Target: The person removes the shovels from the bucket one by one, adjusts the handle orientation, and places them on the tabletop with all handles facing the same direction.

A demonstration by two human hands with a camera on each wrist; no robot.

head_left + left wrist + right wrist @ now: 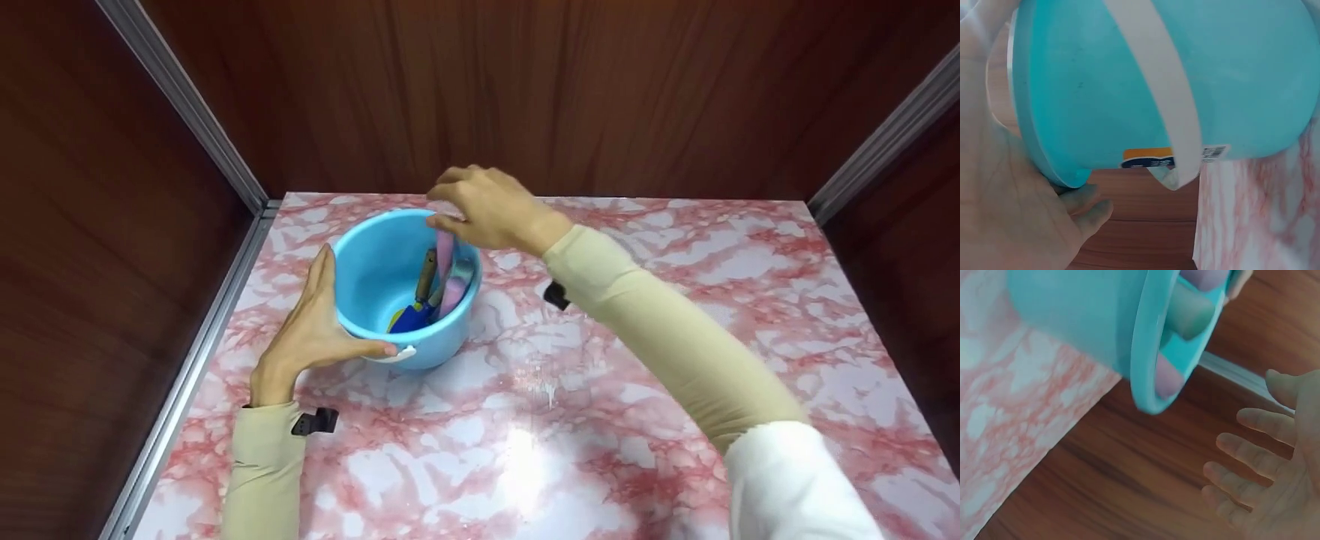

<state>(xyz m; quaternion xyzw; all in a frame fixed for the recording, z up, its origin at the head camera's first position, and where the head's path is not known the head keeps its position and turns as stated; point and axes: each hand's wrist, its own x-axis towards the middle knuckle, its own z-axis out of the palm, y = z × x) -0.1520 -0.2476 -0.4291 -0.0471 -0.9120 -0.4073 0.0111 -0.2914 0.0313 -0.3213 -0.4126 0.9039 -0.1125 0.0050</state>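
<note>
Fingers (1249,453) of the right hand (495,214) are standing spread apart above the blue bucket (367,277), which is resting on the worktop (637,450). At the bucket's left side, the left hand (319,330) is touching the rim, thumb and fingers wide apart. Inside the bucket, a pink handle (444,251), a brown handle (426,277) and a blue piece (409,319) are lying together.

Bucket (375,270) from above and either side
</note>
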